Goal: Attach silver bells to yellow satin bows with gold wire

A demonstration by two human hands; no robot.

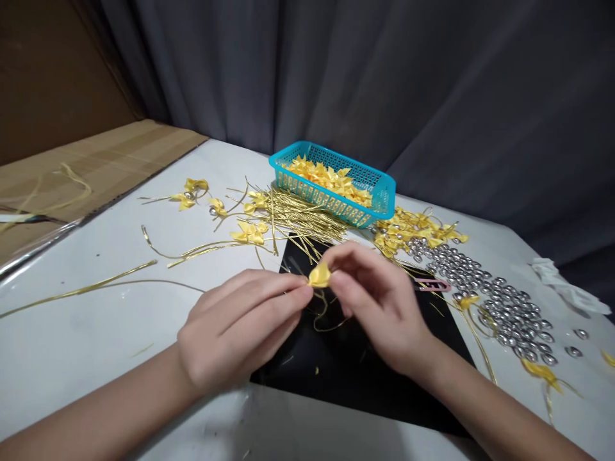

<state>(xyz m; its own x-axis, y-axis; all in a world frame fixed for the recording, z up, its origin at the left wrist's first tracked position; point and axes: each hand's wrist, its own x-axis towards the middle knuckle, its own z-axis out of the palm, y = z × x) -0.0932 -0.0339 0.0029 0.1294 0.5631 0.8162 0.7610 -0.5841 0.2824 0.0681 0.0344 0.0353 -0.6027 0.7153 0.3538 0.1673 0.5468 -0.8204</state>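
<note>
Between my two hands is a small yellow ribbon flower [319, 275], held above a black mat [384, 390]. My left hand [245, 320] pinches its left end between thumb and fingers. On the other side, the thumb and forefinger of my right hand [379, 301] close on its right edge. A thin gold cord [329, 328] loops below the flower, under my fingers. Where the cord joins the flower is hidden by the fingertips.
Behind the mat stands a blue basket [389, 192] of yellow ribbon pieces. Gold cords [302, 214] lie before it. Yellow ribbon flowers [418, 227] and silver beads [514, 314] spread to the right, near a pink-handled tool [435, 285]. Cardboard [158, 144] lies at left; a white wrapper [569, 288] at right.
</note>
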